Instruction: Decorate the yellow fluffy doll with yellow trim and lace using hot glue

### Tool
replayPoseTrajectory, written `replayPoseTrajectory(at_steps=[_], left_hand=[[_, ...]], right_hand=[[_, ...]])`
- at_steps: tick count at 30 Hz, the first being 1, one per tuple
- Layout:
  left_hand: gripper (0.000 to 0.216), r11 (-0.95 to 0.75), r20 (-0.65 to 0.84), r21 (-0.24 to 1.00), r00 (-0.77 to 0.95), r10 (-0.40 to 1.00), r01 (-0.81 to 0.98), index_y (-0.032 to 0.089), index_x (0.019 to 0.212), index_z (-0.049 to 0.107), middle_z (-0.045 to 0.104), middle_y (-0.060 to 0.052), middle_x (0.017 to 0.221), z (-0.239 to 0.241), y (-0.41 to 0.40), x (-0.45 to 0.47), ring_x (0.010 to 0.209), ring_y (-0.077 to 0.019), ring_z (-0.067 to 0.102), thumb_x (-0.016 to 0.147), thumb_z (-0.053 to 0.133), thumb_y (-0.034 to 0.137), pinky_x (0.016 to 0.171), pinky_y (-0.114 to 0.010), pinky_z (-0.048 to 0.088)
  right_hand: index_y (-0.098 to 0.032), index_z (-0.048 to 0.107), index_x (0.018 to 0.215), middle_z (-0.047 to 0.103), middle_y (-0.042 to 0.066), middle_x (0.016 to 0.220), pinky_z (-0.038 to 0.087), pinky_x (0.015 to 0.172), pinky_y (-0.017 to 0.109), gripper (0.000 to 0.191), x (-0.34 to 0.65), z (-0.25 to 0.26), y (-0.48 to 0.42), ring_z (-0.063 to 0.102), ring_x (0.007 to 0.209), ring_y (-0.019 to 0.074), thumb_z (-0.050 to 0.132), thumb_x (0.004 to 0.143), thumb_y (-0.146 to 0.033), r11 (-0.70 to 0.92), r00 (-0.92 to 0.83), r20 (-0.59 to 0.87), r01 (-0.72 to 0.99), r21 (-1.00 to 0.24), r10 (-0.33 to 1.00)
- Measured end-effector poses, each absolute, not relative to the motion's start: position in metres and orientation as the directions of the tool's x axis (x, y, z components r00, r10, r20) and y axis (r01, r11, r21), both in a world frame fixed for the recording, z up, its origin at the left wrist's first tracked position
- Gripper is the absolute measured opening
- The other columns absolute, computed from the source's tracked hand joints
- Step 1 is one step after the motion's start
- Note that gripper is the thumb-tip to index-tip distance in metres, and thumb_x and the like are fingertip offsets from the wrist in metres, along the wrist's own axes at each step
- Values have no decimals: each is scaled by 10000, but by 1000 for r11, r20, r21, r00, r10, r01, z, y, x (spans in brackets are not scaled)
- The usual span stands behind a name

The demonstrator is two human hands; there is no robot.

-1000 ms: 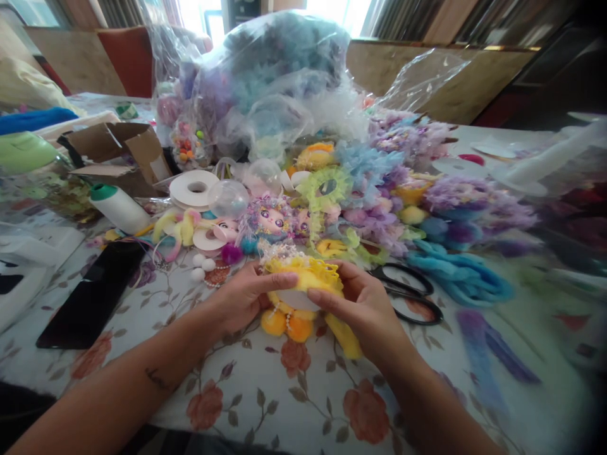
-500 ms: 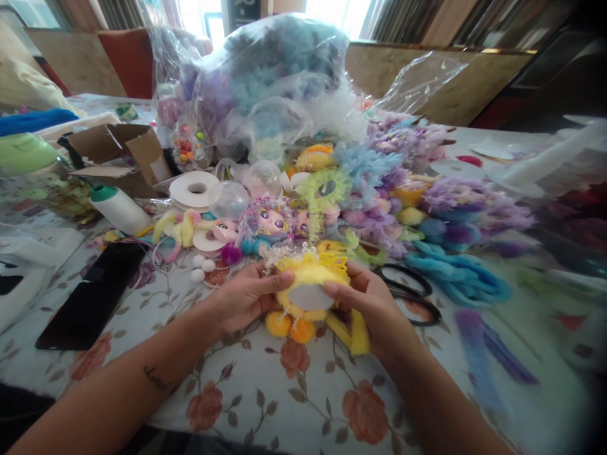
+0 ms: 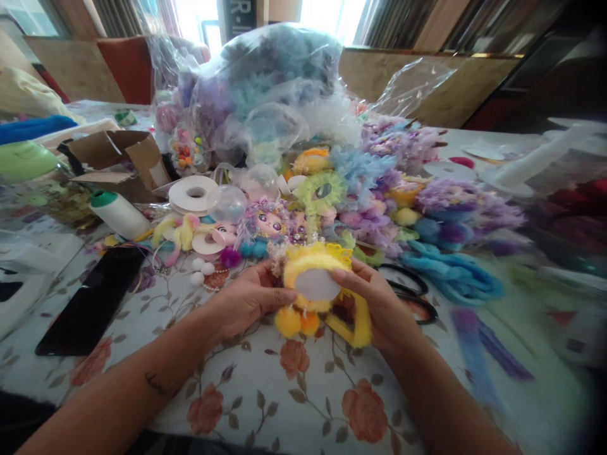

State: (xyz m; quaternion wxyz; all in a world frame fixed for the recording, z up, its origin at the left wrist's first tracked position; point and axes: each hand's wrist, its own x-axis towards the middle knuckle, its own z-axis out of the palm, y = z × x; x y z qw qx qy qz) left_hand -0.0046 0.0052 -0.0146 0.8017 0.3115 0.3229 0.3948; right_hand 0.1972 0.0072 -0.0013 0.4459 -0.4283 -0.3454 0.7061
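Between my two hands, above the flowered tablecloth, is a fuzzy yellow doll ornament (image 3: 310, 259) with a pale oval disc (image 3: 317, 285) facing me. Orange pom-poms (image 3: 296, 322) hang from its lower edge, and a yellow fuzzy strip (image 3: 363, 322) dangles at the right. My left hand (image 3: 249, 296) grips the ornament's left side, thumb at the disc's lower left edge. My right hand (image 3: 374, 297) pinches the right side, its thumb on the disc's upper right edge. The fingers behind the ornament are partly hidden.
Black scissors (image 3: 410, 291) lie just right of my right hand, near a blue fuzzy coil (image 3: 455, 272). A black phone (image 3: 90, 303) rests at left. Doll heads (image 3: 268, 221), ribbon rolls (image 3: 192, 193) and a thread cone (image 3: 114, 215) crowd behind, before a large plastic bag (image 3: 279, 76).
The ornament has tilted and shifted slightly right, so more of the pale disc shows. My left thumb has slid lower, to the disc's lower left edge. The camera view has shifted a little.
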Motion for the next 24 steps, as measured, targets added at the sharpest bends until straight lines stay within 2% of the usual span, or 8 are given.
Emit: replayPoseTrajectory(at_steps=[3,5,9,12,14,19,22,24], left_hand=[[561,468,-241,787,497,833,-402,183,1241,595,639,-144,1324,-10,5,-6,1162,-313,643,727,810,118,916,-366,563],[731,449,-243,807,478,844,-384,254,1382,491,565,-137,1422,-9,4,-7,1222,-339,604,735,811,133,938,-405,553],[1053,461,-261,808,479,838,-366,402,1524,229,543,-104,1452,-14,2,-9,1253,-332,584,711,832,110,987,-438,515],[949,483,-272,812,520,809,-327,329,1481,353,630,-119,1348,-17,1,-8,1191,-330,628,696,845,121,976,-429,512],[836,471,-282,831,506,815,-295,261,1409,459,663,-134,1290,-18,0,-7,1121,-333,666,683,857,144,949,-430,521],[832,459,-285,840,485,827,-289,212,1397,449,677,-156,1248,-17,-1,-3,1063,-325,686,678,864,170,912,-420,538],[936,428,-276,859,449,850,-280,263,1457,383,594,-162,1367,-14,0,-6,1066,-327,679,663,872,192,878,-409,558],[966,335,-265,924,324,908,-184,316,1477,366,457,-146,1503,-9,2,-10,1115,-331,646,660,876,237,819,-370,579]], right_hand=[[-212,695,970,737,6,865,548,543,191,391,202,0,9,683,664,135,888,660,-352,-295,-205,-253,-209,-932,945],[-222,684,973,725,-6,861,515,509,177,420,205,1,9,663,658,126,896,642,-373,-246,-183,-223,-111,-963,957],[-240,660,973,684,-29,832,467,485,183,434,209,-1,8,608,626,111,892,633,-376,-96,-165,-109,81,-992,980],[-249,661,995,688,-13,901,510,626,219,392,209,-3,6,639,767,145,858,679,-372,22,-217,-11,152,-988,976],[-250,658,1022,693,2,937,521,690,250,397,209,-2,5,651,829,171,844,691,-367,36,-236,-7,178,-983,972],[-245,635,1082,700,20,957,528,653,268,506,208,4,2,675,820,199,864,644,-354,1,-229,-31,141,-990,973],[-252,639,1072,711,20,952,538,658,278,519,209,5,2,686,824,214,881,625,-356,13,-203,-15,132,-991,979],[-261,636,1081,718,23,965,548,666,295,531,210,4,3,694,833,230,884,625,-369,48,-154,25,143,-989,988]])
